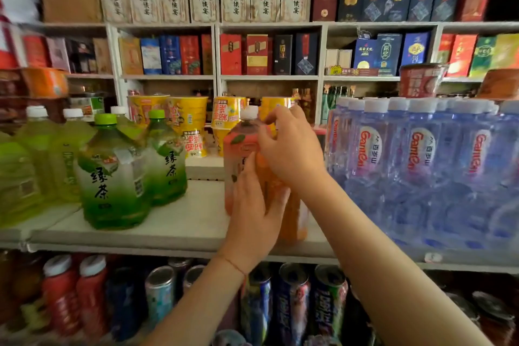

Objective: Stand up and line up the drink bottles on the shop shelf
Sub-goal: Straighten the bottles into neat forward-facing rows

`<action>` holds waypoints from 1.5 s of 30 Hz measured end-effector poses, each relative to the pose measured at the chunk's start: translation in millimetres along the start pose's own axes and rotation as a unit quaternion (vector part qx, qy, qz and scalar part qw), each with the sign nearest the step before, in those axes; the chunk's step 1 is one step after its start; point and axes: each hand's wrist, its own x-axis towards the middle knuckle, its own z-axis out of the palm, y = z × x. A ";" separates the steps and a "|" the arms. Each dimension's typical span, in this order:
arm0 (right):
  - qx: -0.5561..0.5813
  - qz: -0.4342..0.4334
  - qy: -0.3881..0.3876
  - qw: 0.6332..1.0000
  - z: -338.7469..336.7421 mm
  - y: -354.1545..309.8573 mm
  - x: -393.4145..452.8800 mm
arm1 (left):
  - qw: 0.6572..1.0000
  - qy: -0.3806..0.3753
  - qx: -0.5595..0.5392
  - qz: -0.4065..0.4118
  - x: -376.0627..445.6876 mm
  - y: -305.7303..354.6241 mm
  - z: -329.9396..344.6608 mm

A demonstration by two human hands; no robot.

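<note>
Both hands, left [252, 205] and right [292, 146], have fingers clamped on upright orange bottles [241, 149]; green bottles [112, 177] at left look unaligned.

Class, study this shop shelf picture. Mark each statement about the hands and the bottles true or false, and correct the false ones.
1. Both hands are on bottles in the middle of the white shelf. True: the left hand and the right hand hold the pinkish-orange drink bottle with a white cap and an orange bottle beside it.
2. The green tea bottles with green caps lie on their sides. False: they stand upright.
3. The clear water bottles with white caps stand right of the hands. True.
4. The yellow instant-noodle cups sit in front of the tea bottles. False: they are behind.
5. The lower shelf holds only boxes. False: it holds cans and bottles.
</note>
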 end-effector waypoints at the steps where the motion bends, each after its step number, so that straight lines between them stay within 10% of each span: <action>1: -0.048 -0.019 0.027 0.998 1.1 6.2 -1.1 | 1.000 -0.013 0.016 0.006 0.8 4.6 4.6; 5: -0.170 -0.047 0.096 0.980 -3.0 25.2 -1.9 | 0.996 -0.031 0.067 0.039 9.4 2.9 11.9; 10: -0.232 -0.072 0.112 0.964 -4.1 30.4 -5.2 | 0.971 0.157 0.175 0.044 46.6 -7.4 -16.3; 20: -0.212 -0.065 0.098 0.970 -4.1 27.6 -2.1 | 0.980 0.040 0.157 -0.116 137.5 1.8 -22.5; 32: -0.274 -0.014 0.158 0.949 7.6 16.5 -7.2 | 0.992 0.092 0.087 0.017 114.6 -2.2 -35.7; 38: -0.084 -0.095 0.101 0.987 53.6 -16.1 -17.1 | 0.992 0.127 -0.016 -0.022 115.5 -28.1 -75.1; 45: 0.100 0.165 0.009 0.981 90.7 -28.4 22.9 | 0.989 0.066 0.112 -0.064 124.2 -36.4 -127.7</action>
